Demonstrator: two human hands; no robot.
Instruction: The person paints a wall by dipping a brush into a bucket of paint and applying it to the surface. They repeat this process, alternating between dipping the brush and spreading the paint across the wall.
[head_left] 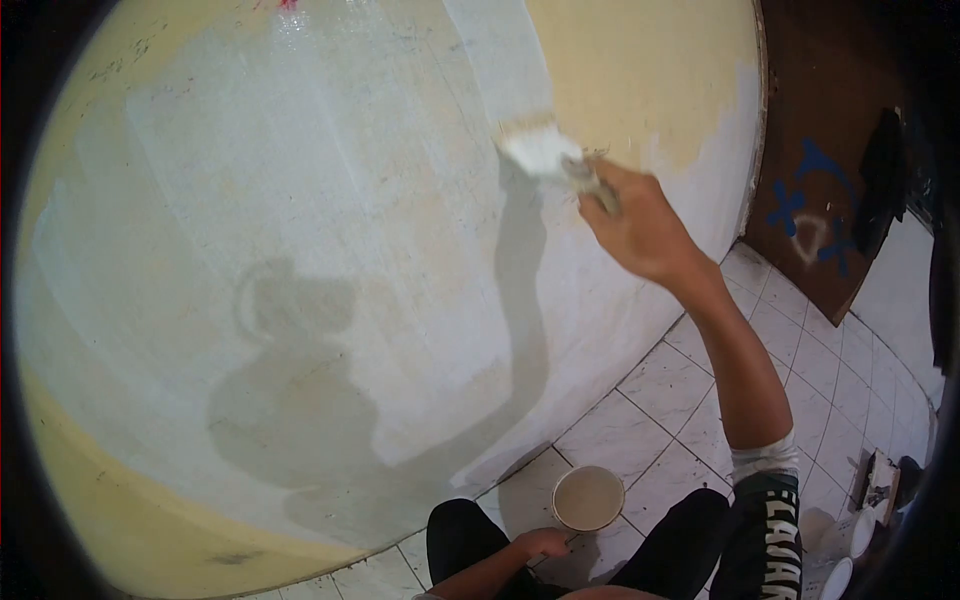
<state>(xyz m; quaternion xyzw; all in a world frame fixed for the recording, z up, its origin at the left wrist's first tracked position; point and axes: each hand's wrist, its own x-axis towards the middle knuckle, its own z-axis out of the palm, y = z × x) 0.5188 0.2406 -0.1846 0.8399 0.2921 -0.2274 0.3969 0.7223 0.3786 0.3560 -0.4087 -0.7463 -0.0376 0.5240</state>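
My right hand (640, 225) grips the handle of a wide paintbrush (540, 148), its bristles against the wall and loaded with white paint. The wall (330, 190) is largely coated in whitish paint, with yellow showing at the upper right and along the left and lower edges. A fresh white stroke runs upward from the brush. My left hand (542, 543) is low by my knee, beside a round bucket (588, 498) of pale liquid. Its fingers look curled, and whatever they may hold is hidden.
White tiles (665, 385) cover the floor around my bent legs. A brown door (815, 150) with blue marks stands at the right, a dark cloth (880, 185) hanging on it. White containers (848, 535) and a paint-stained object (880, 480) sit at the lower right.
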